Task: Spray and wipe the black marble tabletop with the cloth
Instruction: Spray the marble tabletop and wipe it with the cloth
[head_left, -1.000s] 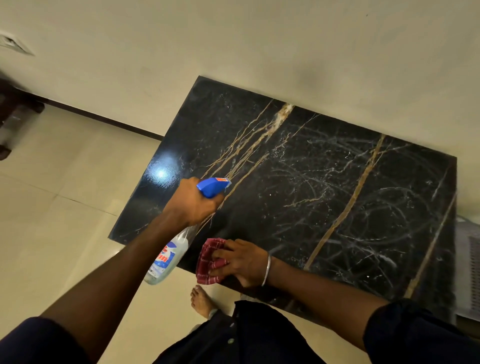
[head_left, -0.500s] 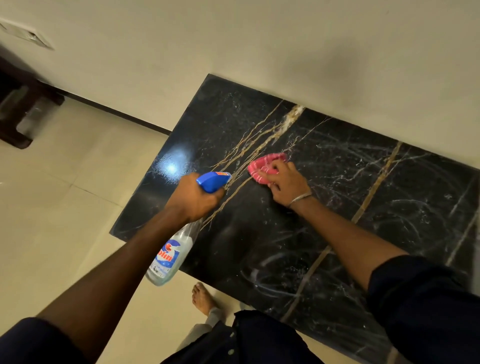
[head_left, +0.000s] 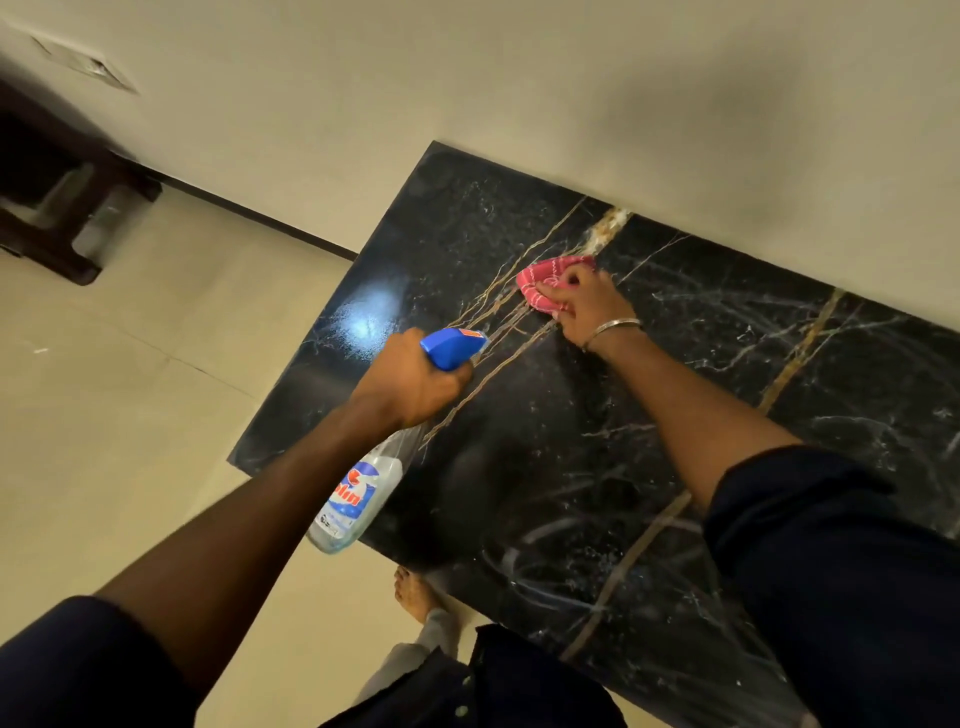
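Observation:
The black marble tabletop (head_left: 649, 415) with gold and white veins stands against a cream wall. My right hand (head_left: 584, 309) grips a bunched red cloth (head_left: 543, 280) and presses it on the marble near the far edge, beside the thick gold vein. My left hand (head_left: 415, 379) grips a clear spray bottle (head_left: 358, 499) by its neck, under the blue trigger head (head_left: 452, 345), above the table's left part. The bottle body hangs down past the near edge. Wet streaks and droplets show on the right and near parts of the marble.
Cream floor tiles (head_left: 130, 415) lie to the left of the table. A dark wooden piece of furniture (head_left: 57, 208) stands at the far left by the wall. My bare foot (head_left: 415, 597) is on the floor at the table's near edge.
My right hand has swept the cloth from the near edge across to the far edge of the marble. The left hand with the bottle has stayed nearly still.

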